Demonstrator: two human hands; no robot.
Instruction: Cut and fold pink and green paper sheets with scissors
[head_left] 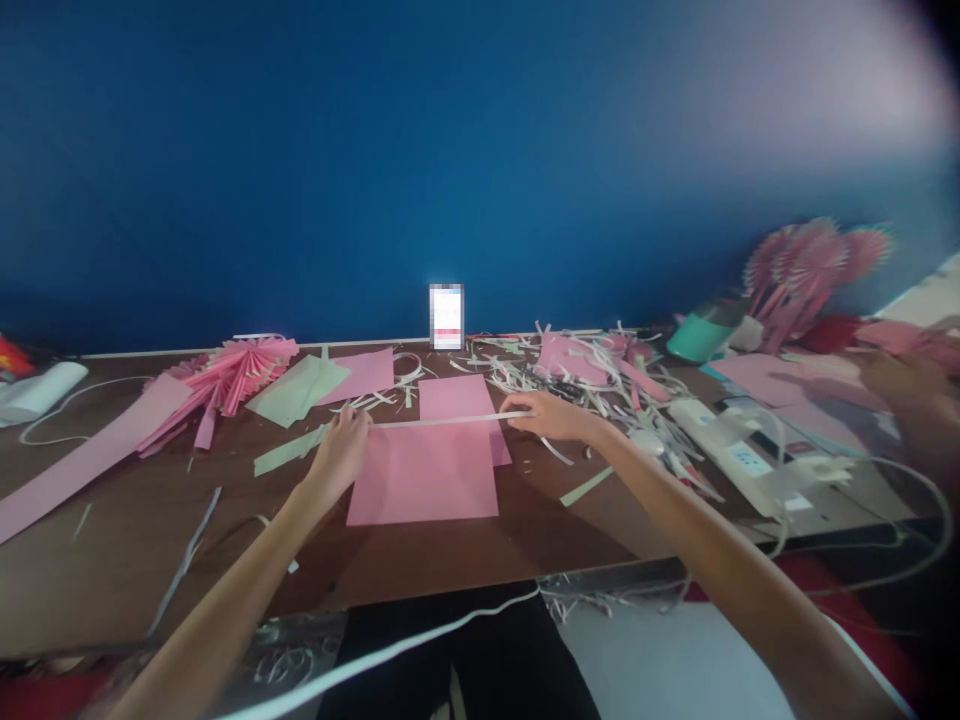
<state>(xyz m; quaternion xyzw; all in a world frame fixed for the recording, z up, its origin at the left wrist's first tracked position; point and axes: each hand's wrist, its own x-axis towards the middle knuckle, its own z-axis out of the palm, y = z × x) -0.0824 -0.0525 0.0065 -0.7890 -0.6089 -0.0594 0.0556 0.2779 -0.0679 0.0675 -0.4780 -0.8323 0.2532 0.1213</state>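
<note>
White cord (390,652); hands (347,442) (551,416) (fingers closed) hold strip (442,420)

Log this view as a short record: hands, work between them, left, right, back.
left hand: at one end of a white strip; grip unclear
right hand: pinches the other end
between: strip along the far edge of the front pink sheet
left side: pleated pink paper
right side: paper scraps, power strip
back: upright lit screen, blue wall

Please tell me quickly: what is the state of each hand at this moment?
Left hand: curled at the pale strip's left end; firm grip cannot be told.
Right hand: closed, holding the strip's right end.
</note>
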